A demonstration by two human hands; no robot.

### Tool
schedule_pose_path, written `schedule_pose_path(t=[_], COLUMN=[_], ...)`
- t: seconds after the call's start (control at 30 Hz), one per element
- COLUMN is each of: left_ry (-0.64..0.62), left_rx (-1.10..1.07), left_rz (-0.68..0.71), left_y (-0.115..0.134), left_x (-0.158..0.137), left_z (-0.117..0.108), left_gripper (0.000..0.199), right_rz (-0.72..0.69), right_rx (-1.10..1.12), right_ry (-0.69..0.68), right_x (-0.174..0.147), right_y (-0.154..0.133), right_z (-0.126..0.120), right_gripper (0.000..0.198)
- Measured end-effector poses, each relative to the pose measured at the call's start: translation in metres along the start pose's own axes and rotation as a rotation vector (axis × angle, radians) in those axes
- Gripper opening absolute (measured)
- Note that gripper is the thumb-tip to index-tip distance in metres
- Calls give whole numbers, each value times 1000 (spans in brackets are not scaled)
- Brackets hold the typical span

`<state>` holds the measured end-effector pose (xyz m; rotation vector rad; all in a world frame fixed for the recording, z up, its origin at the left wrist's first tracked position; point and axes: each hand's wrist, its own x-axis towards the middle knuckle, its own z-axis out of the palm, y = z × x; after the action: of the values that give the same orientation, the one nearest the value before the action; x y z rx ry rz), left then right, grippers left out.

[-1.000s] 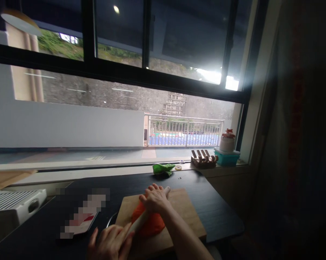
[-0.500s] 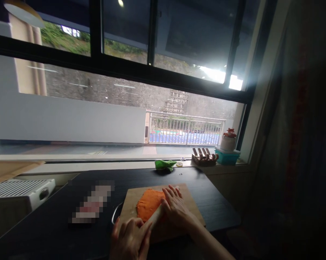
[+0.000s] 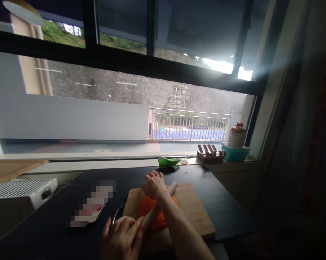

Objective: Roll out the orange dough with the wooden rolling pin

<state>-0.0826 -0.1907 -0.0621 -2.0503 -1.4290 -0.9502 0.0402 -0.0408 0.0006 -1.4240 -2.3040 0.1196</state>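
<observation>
An orange sheet of dough [image 3: 161, 221] lies on a wooden cutting board [image 3: 198, 207]. Across it, slanting from near left to far right, rests a pale rolling pin [image 3: 151, 216]. My left hand [image 3: 122, 234] is closed on the pin's near end, by the board's front left corner. Over the pin's far half reaches my right hand [image 3: 154, 185], its palm side down and fingers stretched out past the pin. The right hand and forearm hide part of the pin and dough. Whether the right palm presses on the pin cannot be made out fully.
The board stands on a dark table [image 3: 230, 216]. A curved metal rim [image 3: 116, 213] shows beside its left edge. A blurred-out phone-like object [image 3: 98, 215] lies left. Toward the window are a green cloth [image 3: 168, 163], brown rack [image 3: 210, 155] and teal box [image 3: 236, 153].
My right hand has moved left and farther away, fingers now beyond the pin. The pin has shifted left over the dough, so more orange shows on its right. The view has shifted slightly.
</observation>
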Motion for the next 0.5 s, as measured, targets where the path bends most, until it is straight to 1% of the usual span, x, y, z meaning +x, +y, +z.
schedule_pose_path(t=[0.1,0.23,0.33,0.4,0.5], left_ry=[26,47,42,58,91], left_rx=[-17,-41,-45,-46,-43], left_rz=[20,98,148,165,131], left_y=[10,27,36,37,33], left_x=[-3,-7,-7,-6,-4], left_z=[-1,-4,-5,-5,-3], left_gripper=[31,37,41,40,34], right_rz=[35,118,162,157,180], right_rx=[0,22,70,91,122], right_ry=[13,25,46,72,91], right_x=[-18,-61,-89,-97,-86], right_y=[10,32,45,48,42], right_z=[-8,-23,-28,-28,-26], right_gripper=[40,40,35,34,34])
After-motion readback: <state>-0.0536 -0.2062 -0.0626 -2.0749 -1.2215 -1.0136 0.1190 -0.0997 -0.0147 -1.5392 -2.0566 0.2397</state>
